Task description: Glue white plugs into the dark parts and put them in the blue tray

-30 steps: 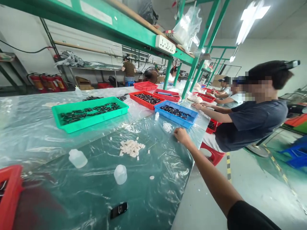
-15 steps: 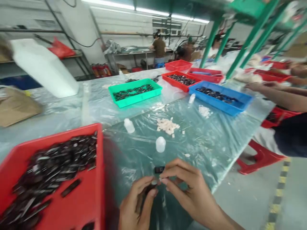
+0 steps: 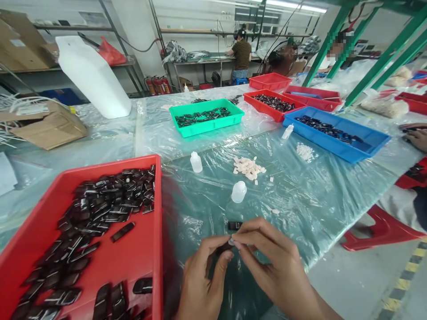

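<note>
A small dark plastic part [image 3: 221, 248] is pinched between the thumb and forefinger of my left hand [image 3: 204, 278], mostly hidden by the fingers. My right hand [image 3: 275, 260] has thumb and forefinger closed on a tiny whitish piece [image 3: 231, 241] at the dark part's end; the fingertips of both hands meet there. Just beyond them, another black part [image 3: 234, 226] lies on the plastic-covered table, partly behind my right fingers. Farther on stand a white squeeze bottle [image 3: 239, 193] and a pile of small off-white pieces [image 3: 247, 169].
To the left, a red tray [image 3: 159, 231] holds many glossy dark parts. A second small bottle [image 3: 196, 163] stands behind. Green [image 3: 210, 129], blue [image 3: 353, 155] and red trays line the far side. At the right edge are another person's hands [image 3: 416, 135] and a red stool [image 3: 383, 229].
My view has swung left, so the scene sits farther right and is sharper. My right fingertips have come up against the dark part in my left hand.
</note>
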`<state>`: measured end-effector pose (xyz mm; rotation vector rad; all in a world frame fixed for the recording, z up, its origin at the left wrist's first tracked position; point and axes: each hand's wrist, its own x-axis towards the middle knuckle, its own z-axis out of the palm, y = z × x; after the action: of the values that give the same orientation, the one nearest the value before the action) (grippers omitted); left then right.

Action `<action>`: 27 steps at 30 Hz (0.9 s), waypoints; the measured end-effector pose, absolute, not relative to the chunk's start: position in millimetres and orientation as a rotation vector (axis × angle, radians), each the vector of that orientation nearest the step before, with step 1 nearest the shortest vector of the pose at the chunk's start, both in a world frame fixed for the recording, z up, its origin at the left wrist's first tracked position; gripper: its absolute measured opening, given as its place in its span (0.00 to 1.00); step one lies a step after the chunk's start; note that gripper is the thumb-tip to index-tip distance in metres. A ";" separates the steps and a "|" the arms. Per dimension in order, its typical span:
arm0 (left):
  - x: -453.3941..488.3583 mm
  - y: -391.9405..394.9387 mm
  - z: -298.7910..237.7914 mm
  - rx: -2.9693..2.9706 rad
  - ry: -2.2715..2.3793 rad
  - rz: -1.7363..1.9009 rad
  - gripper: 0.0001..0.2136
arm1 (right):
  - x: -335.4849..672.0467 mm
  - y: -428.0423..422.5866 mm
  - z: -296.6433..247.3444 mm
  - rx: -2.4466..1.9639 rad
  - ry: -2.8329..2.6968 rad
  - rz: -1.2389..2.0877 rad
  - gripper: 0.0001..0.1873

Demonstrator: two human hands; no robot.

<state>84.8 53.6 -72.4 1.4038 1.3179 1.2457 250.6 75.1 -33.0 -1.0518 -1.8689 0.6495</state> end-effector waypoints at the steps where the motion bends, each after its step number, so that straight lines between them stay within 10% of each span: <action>1: 84.7 53.3 -71.8 1.409 1.330 1.247 0.06 | 250.4 74.5 -33.0 -1.047 -1.892 0.622 0.11; 20: 79.2 53.6 -79.1 1.562 1.420 1.308 0.10 | 235.0 63.5 -38.7 -1.068 -2.085 0.260 0.13; 27: 89.8 53.5 -80.6 1.443 1.412 1.247 0.17 | 258.0 79.4 -22.6 -1.214 -2.111 0.749 0.06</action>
<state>89.8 53.5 -80.6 1.4429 1.4124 1.2469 258.0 79.4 -22.6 -1.2136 -2.1109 0.7489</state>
